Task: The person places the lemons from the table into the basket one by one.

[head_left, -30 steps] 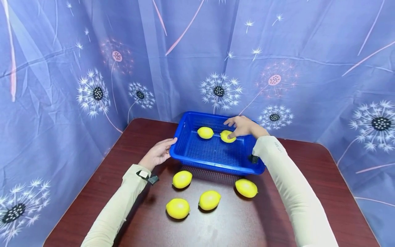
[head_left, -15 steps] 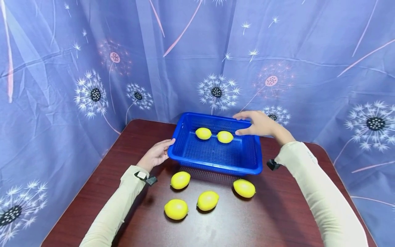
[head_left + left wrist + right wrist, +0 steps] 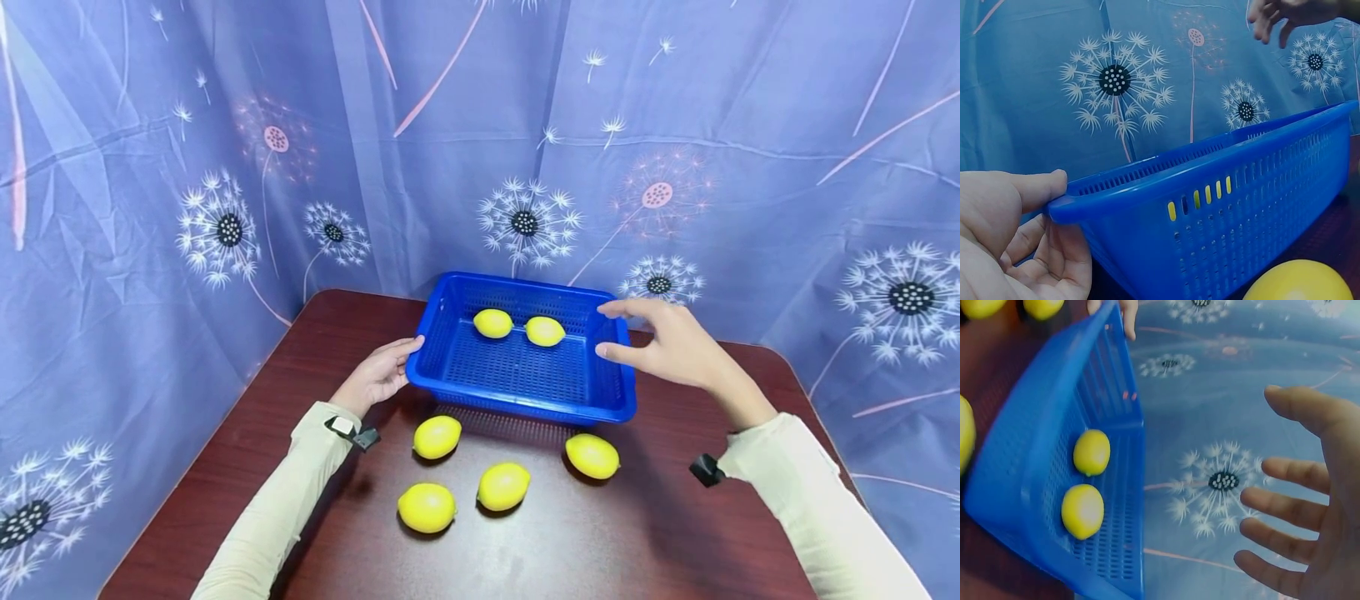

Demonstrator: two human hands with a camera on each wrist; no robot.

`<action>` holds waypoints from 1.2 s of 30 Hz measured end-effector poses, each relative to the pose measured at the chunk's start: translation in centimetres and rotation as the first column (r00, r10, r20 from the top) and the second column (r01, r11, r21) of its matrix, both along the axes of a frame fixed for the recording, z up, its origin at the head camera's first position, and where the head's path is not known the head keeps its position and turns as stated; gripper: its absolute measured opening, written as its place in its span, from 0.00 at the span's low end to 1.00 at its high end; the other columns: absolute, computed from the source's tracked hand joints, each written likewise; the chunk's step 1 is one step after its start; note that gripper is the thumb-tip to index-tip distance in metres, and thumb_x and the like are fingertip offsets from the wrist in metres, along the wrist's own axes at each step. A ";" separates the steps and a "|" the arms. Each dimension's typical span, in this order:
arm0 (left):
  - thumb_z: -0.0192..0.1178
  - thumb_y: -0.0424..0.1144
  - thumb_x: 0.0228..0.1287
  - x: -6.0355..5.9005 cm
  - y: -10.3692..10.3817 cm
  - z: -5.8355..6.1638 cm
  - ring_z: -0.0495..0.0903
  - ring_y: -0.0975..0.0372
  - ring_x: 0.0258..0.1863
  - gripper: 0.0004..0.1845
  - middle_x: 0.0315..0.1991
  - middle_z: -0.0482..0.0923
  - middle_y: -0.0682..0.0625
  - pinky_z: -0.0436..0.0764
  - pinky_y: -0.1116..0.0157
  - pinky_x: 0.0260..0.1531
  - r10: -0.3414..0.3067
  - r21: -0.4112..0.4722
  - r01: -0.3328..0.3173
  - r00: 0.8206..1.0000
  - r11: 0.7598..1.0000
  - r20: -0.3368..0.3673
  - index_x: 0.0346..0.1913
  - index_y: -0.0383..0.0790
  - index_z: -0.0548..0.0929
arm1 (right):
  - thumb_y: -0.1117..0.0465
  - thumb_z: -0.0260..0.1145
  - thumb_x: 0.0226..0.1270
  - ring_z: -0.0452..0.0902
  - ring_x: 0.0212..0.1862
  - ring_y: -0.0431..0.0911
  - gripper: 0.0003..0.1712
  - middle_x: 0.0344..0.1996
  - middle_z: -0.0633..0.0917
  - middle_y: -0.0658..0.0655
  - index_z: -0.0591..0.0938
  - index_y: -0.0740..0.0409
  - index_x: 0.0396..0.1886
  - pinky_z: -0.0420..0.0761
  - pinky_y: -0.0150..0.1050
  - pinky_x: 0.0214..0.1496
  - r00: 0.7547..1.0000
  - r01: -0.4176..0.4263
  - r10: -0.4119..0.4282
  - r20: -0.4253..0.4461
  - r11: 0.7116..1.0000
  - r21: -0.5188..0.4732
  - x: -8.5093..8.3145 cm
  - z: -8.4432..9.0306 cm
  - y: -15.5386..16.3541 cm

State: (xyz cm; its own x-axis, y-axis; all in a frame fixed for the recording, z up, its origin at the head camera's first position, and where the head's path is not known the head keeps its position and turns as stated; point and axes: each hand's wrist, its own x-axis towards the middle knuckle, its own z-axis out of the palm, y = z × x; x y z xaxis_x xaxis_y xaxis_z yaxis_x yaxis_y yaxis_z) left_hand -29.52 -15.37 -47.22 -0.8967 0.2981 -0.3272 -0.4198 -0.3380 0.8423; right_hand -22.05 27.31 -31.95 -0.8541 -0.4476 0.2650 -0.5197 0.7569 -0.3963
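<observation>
A blue plastic basket [image 3: 517, 407] with slotted walls stands on the table, two yellow lemons lying inside: a left lemon [image 3: 492, 323] and a right lemon [image 3: 545, 332]. My left hand [image 3: 378, 375] pinches the basket's left rim, thumb on top and fingers curled beneath, as the left wrist view shows for the rim [image 3: 1072, 209]. Above the basket's right end, my right hand [image 3: 671, 342] is held with thumb and fingers spread, and it holds nothing. In the right wrist view its fingers [image 3: 1288, 509] are apart from the basket and both lemons.
Several more lemons lie on the brown table [image 3: 360, 533] in front of the basket: a near-left lemon [image 3: 427, 507], a middle lemon [image 3: 503, 487], a right-hand lemon [image 3: 592, 456] and one by the basket's front [image 3: 437, 437]. A blue dandelion-print curtain [image 3: 450, 167] hangs behind.
My right hand has let go of the right lemon in the basket, then moved right and toward me. The left hand keeps its hold on the rim.
</observation>
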 end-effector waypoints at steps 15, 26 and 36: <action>0.57 0.41 0.79 0.1 -0.1 0.1 0.86 0.64 0.36 0.08 0.38 0.86 0.51 0.86 0.69 0.40 -0.003 0.012 0.003 1.000 1.000 0.005 0.51 0.40 0.77 | 0.49 0.80 0.58 0.83 0.51 0.48 0.31 0.54 0.86 0.52 0.83 0.49 0.61 0.86 0.49 0.47 0.996 0.062 -0.067 -0.060 0.995 -0.080 7.5 -3.8 0.3; 0.57 0.40 0.79 0.0 -0.1 0.0 0.85 0.63 0.38 0.10 0.39 0.86 0.50 0.85 0.69 0.41 -0.002 0.006 0.002 1.000 1.000 0.001 0.53 0.38 0.78 | 0.50 0.83 0.54 0.82 0.49 0.41 0.29 0.51 0.87 0.43 0.85 0.47 0.56 0.83 0.37 0.47 0.993 0.092 -0.101 -0.068 0.988 -0.124 10.2 -8.5 0.9; 0.57 0.41 0.78 0.1 0.0 0.2 0.86 0.63 0.38 0.11 0.40 0.86 0.50 0.86 0.68 0.43 -0.009 0.010 0.008 1.000 1.000 0.003 0.53 0.38 0.76 | 0.48 0.84 0.52 0.83 0.52 0.44 0.31 0.51 0.87 0.43 0.85 0.49 0.55 0.85 0.41 0.50 0.987 0.150 -0.157 -0.044 0.980 -0.130 10.9 -13.9 1.0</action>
State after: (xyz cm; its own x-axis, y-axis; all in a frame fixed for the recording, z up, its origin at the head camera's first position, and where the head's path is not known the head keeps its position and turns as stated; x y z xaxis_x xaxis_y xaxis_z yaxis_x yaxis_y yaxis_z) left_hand -29.43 -15.33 -47.01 -0.8931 0.3091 -0.3270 -0.4253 -0.3430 0.8375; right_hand -11.19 28.27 -45.84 -0.8928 -0.2724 0.3586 -0.4245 0.7749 -0.4683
